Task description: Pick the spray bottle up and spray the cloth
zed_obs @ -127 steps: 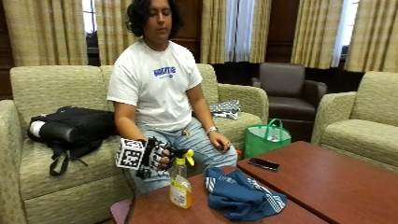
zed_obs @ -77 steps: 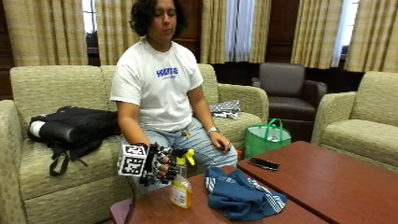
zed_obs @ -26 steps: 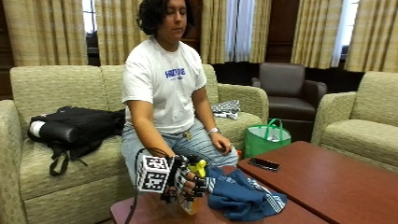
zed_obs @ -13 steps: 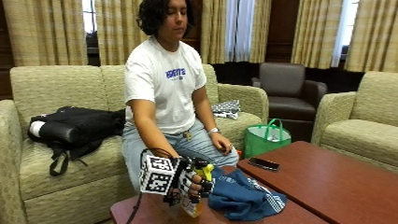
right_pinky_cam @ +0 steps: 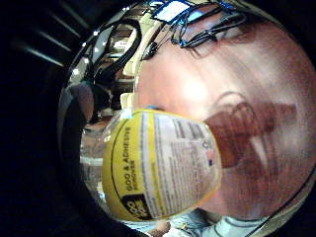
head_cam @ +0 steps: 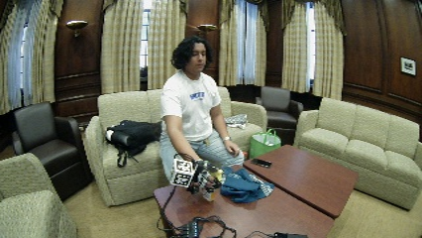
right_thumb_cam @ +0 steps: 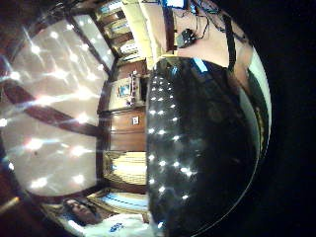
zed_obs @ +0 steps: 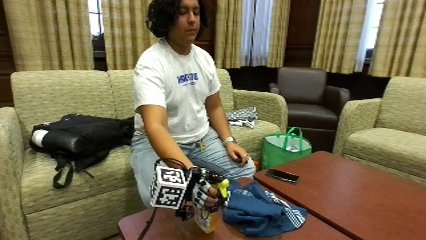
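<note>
The gloved right hand (zed_obs: 203,194) is wrapped around the spray bottle (zed_obs: 207,216), fingers curled about its upper part, the bottle upright on the counter (zed_obs: 346,195) or perhaps just off it; its base is hard to see. The blue cloth (zed_obs: 261,211) lies bunched on the counter just beside the bottle. A phone (zed_obs: 282,175) rests farther along.

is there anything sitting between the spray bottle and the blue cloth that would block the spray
Nothing visible does. The gloved right hand grips the spray bottle on the table, and the blue cloth lies right beside it with only bare tabletop between. The phone lies farther back, out of the way.
</note>
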Available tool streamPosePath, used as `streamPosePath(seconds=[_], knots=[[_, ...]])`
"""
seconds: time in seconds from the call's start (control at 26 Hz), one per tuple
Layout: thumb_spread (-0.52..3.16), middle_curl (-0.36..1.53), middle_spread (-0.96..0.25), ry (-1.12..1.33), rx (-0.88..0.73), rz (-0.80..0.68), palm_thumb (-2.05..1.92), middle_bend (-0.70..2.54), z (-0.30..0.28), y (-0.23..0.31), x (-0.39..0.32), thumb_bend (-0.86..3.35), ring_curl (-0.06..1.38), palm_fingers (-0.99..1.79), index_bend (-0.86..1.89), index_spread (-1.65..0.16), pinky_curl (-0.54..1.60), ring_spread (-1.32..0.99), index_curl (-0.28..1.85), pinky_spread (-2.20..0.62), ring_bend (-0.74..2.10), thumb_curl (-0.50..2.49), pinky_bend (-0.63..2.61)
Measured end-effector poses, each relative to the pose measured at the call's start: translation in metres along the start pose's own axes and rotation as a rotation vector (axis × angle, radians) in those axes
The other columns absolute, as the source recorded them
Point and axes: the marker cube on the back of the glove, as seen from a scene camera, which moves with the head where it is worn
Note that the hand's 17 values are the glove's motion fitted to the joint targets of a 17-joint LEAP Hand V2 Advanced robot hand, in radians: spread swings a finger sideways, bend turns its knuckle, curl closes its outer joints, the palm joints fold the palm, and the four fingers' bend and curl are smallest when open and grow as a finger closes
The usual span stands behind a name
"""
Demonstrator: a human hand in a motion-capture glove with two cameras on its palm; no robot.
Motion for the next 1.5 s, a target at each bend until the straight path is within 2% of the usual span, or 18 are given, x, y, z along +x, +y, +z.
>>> streamPosePath(seconds=[0.19,0.38,0.65,1.15,1.5], knots=[[0.85,0.46,-0.20,0.001,-0.018,-0.040,0.95,0.33,0.001,-0.002,0.000,-0.01,0.43,1.27,0.12,-0.29,0.35,-0.20,0.33,-0.14,0.54,0.50,0.36],[0.74,0.49,-0.21,0.003,0.016,-0.065,0.96,0.38,-0.003,-0.001,0.003,-0.02,0.44,1.33,0.18,-0.28,0.37,-0.20,0.36,-0.20,0.56,0.54,0.41],[0.57,0.53,-0.21,0.057,0.027,-0.174,0.93,0.47,-0.014,0.018,-0.005,-0.03,0.47,1.45,0.35,-0.26,0.38,-0.21,0.44,-0.27,0.60,0.60,0.38],[0.39,0.56,-0.21,0.112,0.029,-0.287,0.92,0.55,-0.055,0.048,-0.089,-0.02,0.49,1.40,0.44,-0.24,0.40,-0.21,0.52,-0.30,0.65,0.68,0.44],[0.35,0.57,-0.21,0.227,-0.038,-0.393,0.91,0.57,-0.051,0.071,-0.126,-0.02,0.50,1.39,0.45,-0.23,0.41,-0.21,0.55,-0.30,0.67,0.72,0.46]])
